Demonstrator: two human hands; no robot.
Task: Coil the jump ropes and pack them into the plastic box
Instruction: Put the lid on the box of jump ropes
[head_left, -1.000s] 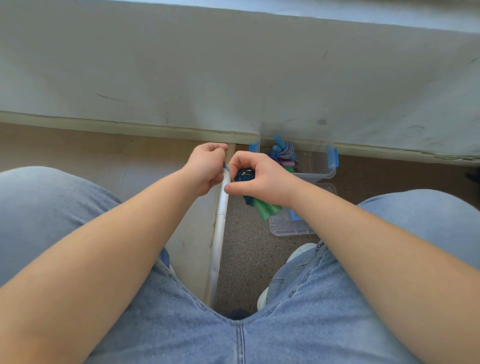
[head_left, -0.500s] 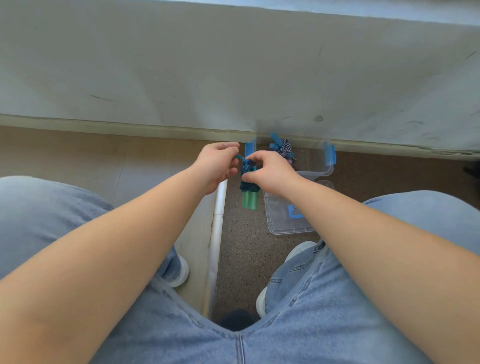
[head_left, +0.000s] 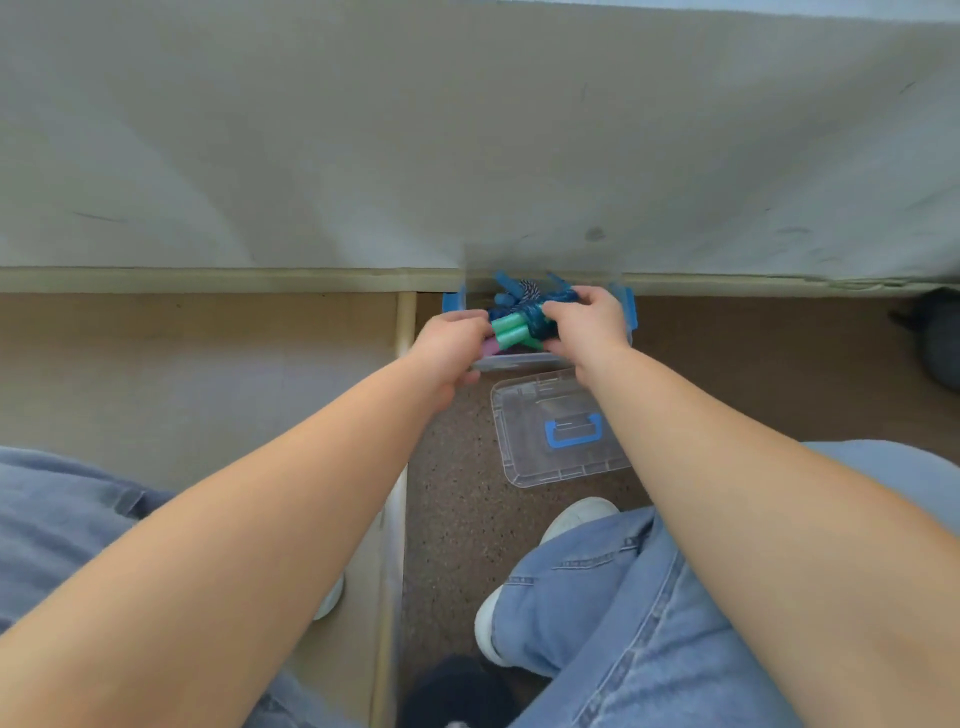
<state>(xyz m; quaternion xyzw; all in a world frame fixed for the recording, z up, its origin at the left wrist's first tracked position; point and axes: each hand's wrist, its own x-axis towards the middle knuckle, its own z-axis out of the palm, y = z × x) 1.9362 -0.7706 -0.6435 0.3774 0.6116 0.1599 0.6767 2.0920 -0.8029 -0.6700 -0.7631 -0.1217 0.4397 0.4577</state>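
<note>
Both arms reach over one clear plastic box (head_left: 519, 361).
Fingers of the right hand (head_left: 584, 322) clamp one coiled blue jump rope (head_left: 535, 318) (two green handles (head_left: 506, 331)); the left hand (head_left: 449, 343) grip cannot be told.

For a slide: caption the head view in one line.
Right hand grips a coiled blue jump rope with green handles over the clear plastic box; left hand touches the handles.

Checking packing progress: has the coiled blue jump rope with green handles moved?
Yes: jump rope moved forward, from near the clear lid to over the clear plastic box.
</note>
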